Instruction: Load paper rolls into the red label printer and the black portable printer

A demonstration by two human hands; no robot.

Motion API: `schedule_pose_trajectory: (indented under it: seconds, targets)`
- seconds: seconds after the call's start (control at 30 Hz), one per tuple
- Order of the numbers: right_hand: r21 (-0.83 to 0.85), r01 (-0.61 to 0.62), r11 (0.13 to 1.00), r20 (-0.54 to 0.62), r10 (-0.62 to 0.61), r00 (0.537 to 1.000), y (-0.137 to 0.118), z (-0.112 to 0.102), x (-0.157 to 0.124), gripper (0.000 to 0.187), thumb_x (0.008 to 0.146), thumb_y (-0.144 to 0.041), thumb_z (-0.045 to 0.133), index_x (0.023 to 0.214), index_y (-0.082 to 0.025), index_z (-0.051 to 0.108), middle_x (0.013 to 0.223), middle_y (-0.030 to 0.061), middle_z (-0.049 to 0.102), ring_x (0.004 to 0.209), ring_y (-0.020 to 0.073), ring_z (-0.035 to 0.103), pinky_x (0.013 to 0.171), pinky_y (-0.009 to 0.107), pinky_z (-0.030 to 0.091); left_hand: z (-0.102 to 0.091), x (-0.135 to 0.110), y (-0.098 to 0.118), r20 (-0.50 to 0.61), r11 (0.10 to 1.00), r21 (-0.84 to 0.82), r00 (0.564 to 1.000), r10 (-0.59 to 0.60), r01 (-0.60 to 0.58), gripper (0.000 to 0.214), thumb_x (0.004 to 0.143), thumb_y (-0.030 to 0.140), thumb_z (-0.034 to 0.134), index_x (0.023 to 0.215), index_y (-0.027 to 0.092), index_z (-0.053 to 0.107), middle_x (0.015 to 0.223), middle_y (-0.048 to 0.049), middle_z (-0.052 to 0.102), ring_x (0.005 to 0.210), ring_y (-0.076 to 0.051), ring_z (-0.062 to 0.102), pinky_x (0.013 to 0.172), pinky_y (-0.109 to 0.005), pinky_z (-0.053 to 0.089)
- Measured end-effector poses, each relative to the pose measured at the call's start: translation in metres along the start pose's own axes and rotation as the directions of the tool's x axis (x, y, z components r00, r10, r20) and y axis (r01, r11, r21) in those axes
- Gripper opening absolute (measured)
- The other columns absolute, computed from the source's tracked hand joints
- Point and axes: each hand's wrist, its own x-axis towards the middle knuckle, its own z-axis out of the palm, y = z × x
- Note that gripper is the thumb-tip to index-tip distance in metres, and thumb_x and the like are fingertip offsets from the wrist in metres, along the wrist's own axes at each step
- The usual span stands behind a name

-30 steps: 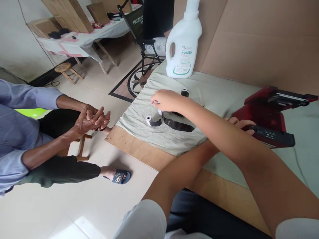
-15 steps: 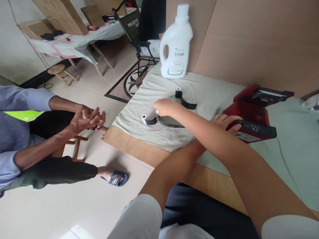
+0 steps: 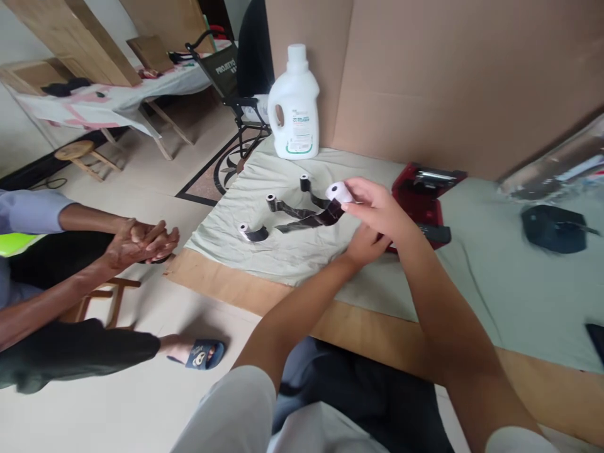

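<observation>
My right hand (image 3: 380, 211) holds a small white paper roll (image 3: 338, 192) above the pale cloth (image 3: 283, 255), and a dark strip (image 3: 311, 220) trails from the roll down to the cloth. My left hand (image 3: 365, 245) sits just below it, next to the red printer (image 3: 418, 189), with its fingers mostly hidden under my right hand. Three more small rolls lie on the cloth: one at the front left (image 3: 244, 230), one in the middle (image 3: 271, 202) and one further back (image 3: 304, 183).
A white detergent bottle (image 3: 293, 107) stands at the cloth's far edge against a cardboard wall (image 3: 448, 82). A black object (image 3: 552, 228) lies at the right. Another person sits at the left with clasped hands (image 3: 141, 240); a folding chair (image 3: 236, 82) and tables stand behind.
My right hand has lifted a white roll off the cloth and carried it right, toward the printer. My left hand came off the printer. The view has swung to the right.
</observation>
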Motion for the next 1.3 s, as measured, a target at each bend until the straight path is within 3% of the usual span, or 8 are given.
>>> schedule_pose_trajectory:
  seconds: [0.13,0.23,0.37,0.6,0.77,0.97,1.2,1.3]
  targets:
    - [0.036,-0.130,0.991,-0.127,0.134,0.983,0.005,-0.060,-0.037,0.044,0.086,-0.039,0.065,0.126,-0.023,0.068,0.109,0.0074,0.074,0.087,0.0228,0.069,0.072,0.035,0.056,-0.001,-0.002,0.002,-0.182,0.998,0.066,0.983,-0.004,0.016,0.048,0.104,0.053,0.053,0.143,0.026,0.055,0.134,-0.0140,0.064,0.137,-0.034,0.055,0.115,-0.058,0.047]
    - [-0.052,-0.222,0.974,-0.135,0.214,0.967,0.011,-0.104,-0.054,0.033,0.087,-0.040,0.064,0.114,-0.022,0.072,0.097,0.0060,0.073,0.072,0.0189,0.063,0.064,0.033,0.052,-0.006,-0.003,0.005,-0.331,0.986,0.163,0.939,0.096,-0.043,0.051,0.102,0.056,0.055,0.143,0.025,0.054,0.138,-0.0170,0.058,0.139,-0.034,0.051,0.119,-0.058,0.043]
    - [-0.315,-0.366,0.876,-0.152,0.334,0.930,0.030,-0.142,-0.066,0.020,0.090,-0.035,0.061,0.098,-0.023,0.075,0.084,0.0034,0.072,0.071,0.0203,0.064,0.066,0.032,0.050,-0.008,-0.008,0.011,-0.281,0.944,0.236,0.914,0.293,-0.230,0.057,0.098,0.047,0.065,0.148,0.024,0.050,0.139,-0.0183,0.049,0.127,-0.030,0.057,0.108,-0.049,0.051]
    - [-0.535,-0.429,0.728,-0.189,0.392,0.900,0.055,-0.142,-0.065,0.031,0.088,-0.012,0.055,0.105,-0.019,0.080,0.103,0.0064,0.080,0.089,0.0240,0.069,0.076,0.033,0.047,0.002,-0.016,0.023,0.076,0.720,0.501,0.853,0.517,-0.481,0.038,0.095,0.016,0.059,0.130,0.028,0.070,0.123,-0.0101,0.061,0.117,-0.023,0.060,0.101,-0.040,0.050]
    - [-0.554,-0.454,0.698,-0.209,0.412,0.887,0.052,-0.129,-0.058,0.042,0.088,-0.009,0.055,0.119,-0.023,0.081,0.121,0.0067,0.080,0.102,0.0263,0.071,0.082,0.034,0.048,0.005,-0.017,0.025,0.099,0.713,0.502,0.851,0.516,-0.490,0.035,0.094,0.015,0.061,0.121,0.030,0.076,0.117,-0.0081,0.065,0.112,-0.022,0.060,0.098,-0.038,0.049]
    - [-0.697,-0.453,0.555,-0.208,0.448,0.869,0.065,-0.114,-0.045,0.037,0.087,-0.010,0.058,0.111,-0.024,0.083,0.114,0.0088,0.082,0.104,0.0302,0.072,0.088,0.039,0.047,0.007,-0.019,0.021,0.127,0.753,0.489,0.890,0.437,-0.439,0.033,0.095,0.017,0.062,0.119,0.033,0.079,0.118,-0.0077,0.065,0.115,-0.023,0.058,0.102,-0.040,0.048]
    - [-0.350,-0.439,0.828,-0.151,0.413,0.898,0.062,-0.152,-0.067,0.020,0.086,-0.034,0.073,0.101,-0.028,0.084,0.112,0.0006,0.081,0.100,0.0265,0.072,0.089,0.037,0.054,0.005,-0.019,0.021,0.127,0.762,0.471,0.889,0.440,-0.444,0.031,0.100,0.021,0.061,0.120,0.036,0.079,0.117,-0.0074,0.067,0.117,-0.022,0.058,0.104,-0.039,0.046]
    - [-0.225,-0.487,0.844,-0.391,0.379,0.838,0.066,-0.172,-0.079,0.022,0.087,-0.044,0.072,0.091,-0.024,0.082,0.097,0.0035,0.079,0.095,0.0268,0.071,0.089,0.041,0.055,0.004,-0.019,0.023,0.128,0.751,0.477,0.881,0.455,-0.457,0.029,0.103,0.023,0.059,0.120,0.036,0.079,0.113,-0.0071,0.068,0.115,-0.021,0.059,0.101,-0.038,0.046]
